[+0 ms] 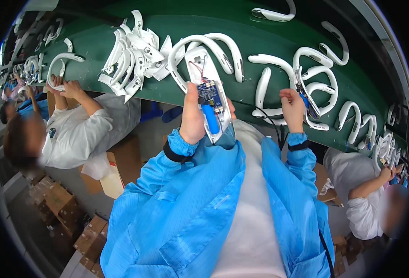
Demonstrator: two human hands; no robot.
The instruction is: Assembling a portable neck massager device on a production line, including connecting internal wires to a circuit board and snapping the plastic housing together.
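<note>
My left hand (193,116) is wrapped round the wide end of a white curved neckband device (199,65), held tilted above the table's near edge. Its open shell shows a blue circuit board (209,96), thin wires and a blue cylindrical battery (210,119). The fingers behind the shell are mostly hidden. To the right, my right hand (293,109) is closed, with thumb and fingertips curled together; what they hold, if anything, is too small to make out. Beside it lies another opened neckband (310,103) with a dark board and a blue part showing.
White curved shell pieces (132,58) are heaped left on the green table (167,28). Several neckbands (325,78) lie on the right. A black cable (271,121) hangs near my right hand. Co-workers sit on both sides, one in a white garment (81,134). Cardboard boxes (58,199) stand on the floor.
</note>
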